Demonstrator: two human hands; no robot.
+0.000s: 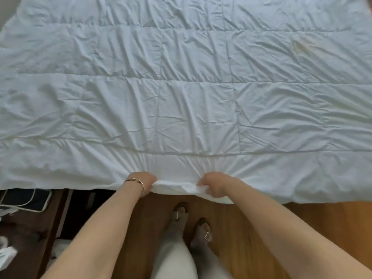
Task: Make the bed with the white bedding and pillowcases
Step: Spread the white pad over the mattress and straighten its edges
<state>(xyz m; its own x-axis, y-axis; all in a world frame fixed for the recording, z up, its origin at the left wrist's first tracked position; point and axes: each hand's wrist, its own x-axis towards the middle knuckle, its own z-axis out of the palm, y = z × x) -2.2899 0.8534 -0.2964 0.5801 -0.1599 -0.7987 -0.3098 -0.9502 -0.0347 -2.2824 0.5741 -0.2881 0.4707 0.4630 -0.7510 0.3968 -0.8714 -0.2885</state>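
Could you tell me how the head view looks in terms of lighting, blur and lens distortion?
Head view: soft, even light with a cool tint on the duvet, no glare; shallow shadows in its creases. Wide-angle bowing curves its near edge. Slightly soft overall; left hand and right hand, each gripping that edge, are fairly clear; the dark furniture at lower left is blurriest.

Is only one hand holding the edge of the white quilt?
No, both the left hand and the right hand grip the near edge of the white quilt, fingers curled around bunched fabric.
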